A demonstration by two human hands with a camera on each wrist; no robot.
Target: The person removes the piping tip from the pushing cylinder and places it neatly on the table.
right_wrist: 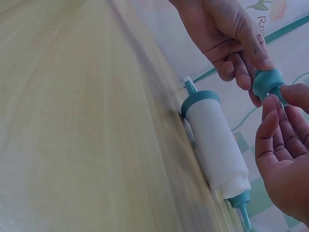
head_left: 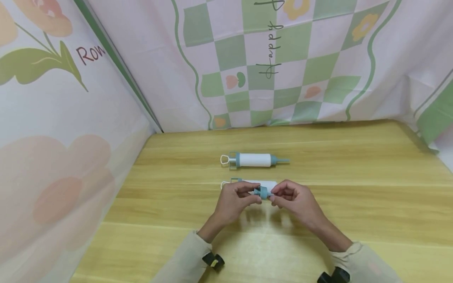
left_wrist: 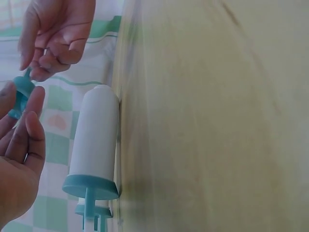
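A teal nozzle cap (head_left: 263, 192) is held between both hands above the table. My left hand (head_left: 231, 201) grips its wide part between thumb and fingers. The fingers of my right hand (head_left: 296, 199) pinch its narrow tip from the other side. Just behind the hands lies a white syringe-like tube (head_left: 265, 184), partly hidden by them. In the left wrist view, this white tube (left_wrist: 96, 135) shows a teal flange and a bare white front end. A second such tube (head_left: 255, 160) lies farther back, with a teal nozzle on its right end and a white loop handle on its left.
The wooden table (head_left: 371, 188) extends around the hands. A checkered curtain (head_left: 290, 63) hangs along its back edge, and a flower-printed sheet (head_left: 70, 110) hangs on the left. Both sleeves (head_left: 187, 257) bear black wrist devices.
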